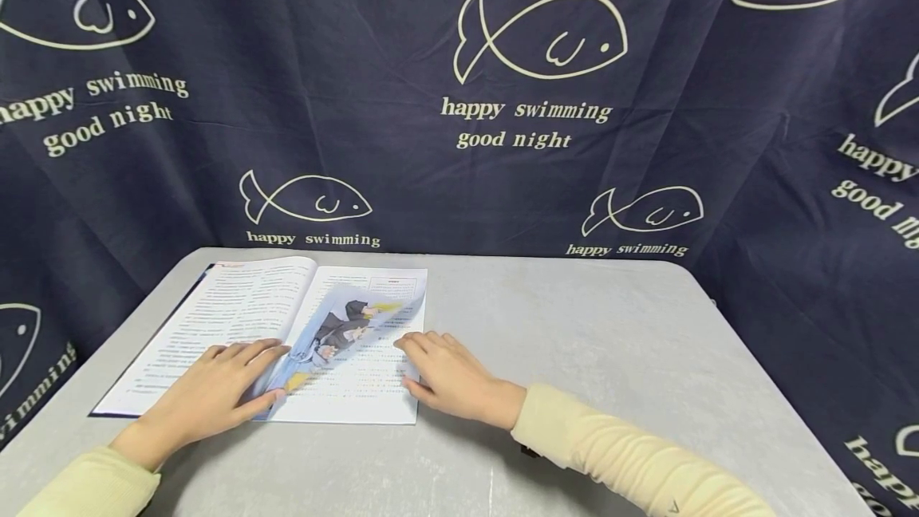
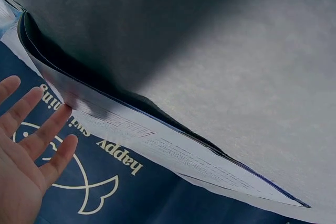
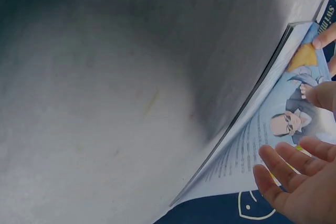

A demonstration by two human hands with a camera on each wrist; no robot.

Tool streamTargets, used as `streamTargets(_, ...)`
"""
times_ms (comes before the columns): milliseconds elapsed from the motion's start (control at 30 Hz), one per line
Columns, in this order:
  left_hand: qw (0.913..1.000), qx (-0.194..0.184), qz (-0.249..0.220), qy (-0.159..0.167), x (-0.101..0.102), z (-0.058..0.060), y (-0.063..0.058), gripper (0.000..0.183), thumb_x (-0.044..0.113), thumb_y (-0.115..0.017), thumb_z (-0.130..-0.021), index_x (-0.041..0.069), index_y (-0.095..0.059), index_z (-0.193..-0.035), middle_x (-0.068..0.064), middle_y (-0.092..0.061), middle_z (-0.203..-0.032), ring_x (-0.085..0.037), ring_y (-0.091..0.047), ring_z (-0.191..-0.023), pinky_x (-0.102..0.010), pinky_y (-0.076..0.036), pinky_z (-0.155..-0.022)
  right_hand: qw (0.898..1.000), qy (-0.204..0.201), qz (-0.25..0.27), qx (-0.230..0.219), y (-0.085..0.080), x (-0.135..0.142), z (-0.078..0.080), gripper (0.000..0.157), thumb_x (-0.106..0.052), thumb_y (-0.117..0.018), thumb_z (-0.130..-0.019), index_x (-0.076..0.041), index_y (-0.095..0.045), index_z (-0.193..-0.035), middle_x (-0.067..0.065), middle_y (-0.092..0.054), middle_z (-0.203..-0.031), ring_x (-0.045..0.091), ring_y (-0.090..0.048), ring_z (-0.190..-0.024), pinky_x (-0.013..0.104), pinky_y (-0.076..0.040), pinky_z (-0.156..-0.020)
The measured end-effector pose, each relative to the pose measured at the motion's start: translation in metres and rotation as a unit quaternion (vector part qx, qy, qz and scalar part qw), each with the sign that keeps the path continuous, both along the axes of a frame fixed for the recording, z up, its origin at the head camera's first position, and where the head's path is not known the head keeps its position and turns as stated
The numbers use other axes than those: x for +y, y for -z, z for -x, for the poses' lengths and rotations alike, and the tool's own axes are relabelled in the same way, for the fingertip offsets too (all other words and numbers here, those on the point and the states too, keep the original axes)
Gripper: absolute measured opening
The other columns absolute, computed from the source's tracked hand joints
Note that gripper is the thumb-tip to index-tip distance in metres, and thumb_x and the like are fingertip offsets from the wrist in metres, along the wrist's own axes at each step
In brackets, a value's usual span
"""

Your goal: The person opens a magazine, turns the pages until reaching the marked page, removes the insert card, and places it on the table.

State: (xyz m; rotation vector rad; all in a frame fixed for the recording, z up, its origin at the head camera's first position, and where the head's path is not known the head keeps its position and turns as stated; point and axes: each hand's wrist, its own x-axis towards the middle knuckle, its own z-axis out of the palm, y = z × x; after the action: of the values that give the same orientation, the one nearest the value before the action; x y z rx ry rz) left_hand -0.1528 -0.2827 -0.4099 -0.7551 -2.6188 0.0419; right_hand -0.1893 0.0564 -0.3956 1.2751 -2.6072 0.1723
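An open book [image 1: 230,313] with printed text lies on the left part of the table. Over its right side slants an illustrated page [image 1: 348,333], blurred and partly see-through, showing figures in dark clothes. My left hand [image 1: 218,389] rests low on the book by the spine, fingers extended and thumb touching the illustrated page's lower end. At the book's right edge is my right hand [image 1: 455,377], with thumb and fingers apart and fingertips over the text page. The right wrist view shows this hand [image 3: 302,182] loosely spread beside the picture, gripping nothing.
The grey table [image 1: 574,341] extends to the right of the book. Behind it hangs a dark blue curtain [image 1: 402,102] with fish drawings and lettering, which also runs along both sides.
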Motion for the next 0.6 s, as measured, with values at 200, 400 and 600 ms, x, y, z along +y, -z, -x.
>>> streamTargets(200, 1.0, 0.005, -0.004, -0.008, -0.0016, 0.0008, 0.0001, 0.067, 0.051, -0.064, -0.075, 0.008, -0.052, -0.126, -0.006, -0.056, -0.121, -0.028, -0.058, -0.101, -0.048, -0.043, -0.077, 1.0, -0.012, -0.027, -0.011, 0.0031, -0.0015, -0.0034, 0.049, -0.037, -0.055, -0.088, -0.011, -0.044, -0.129, 0.002, -0.053, -0.125, 0.018, -0.053, -0.109, 0.039, -0.045, -0.093)
streamTargets(400, 0.9997, 0.012, -0.007, -0.021, -0.0029, 0.0017, -0.0007, 0.075, 0.051, -0.065, -0.074, 0.002, -0.049, -0.128, -0.01, -0.054, -0.125, -0.03, -0.055, -0.105, -0.049, -0.043, -0.079, 0.999, -0.017, -0.046, -0.023, 0.0032, -0.0025, -0.0068, 0.051, -0.039, -0.054, -0.088, -0.01, -0.044, -0.129, 0.004, -0.053, -0.127, 0.02, -0.052, -0.114, 0.043, -0.043, -0.096)
streamTargets(600, 0.9988, 0.007, -0.018, -0.045, -0.0022, 0.0006, -0.0014, 0.082, 0.051, -0.066, -0.073, 0.001, -0.041, -0.133, -0.014, -0.049, -0.129, -0.033, -0.05, -0.111, -0.052, -0.042, -0.081, 0.998, -0.019, -0.054, -0.033, 0.0043, -0.0031, -0.0081, 0.051, -0.039, -0.054, -0.088, -0.011, -0.044, -0.129, 0.004, -0.053, -0.127, 0.02, -0.052, -0.113, 0.044, -0.043, -0.095)
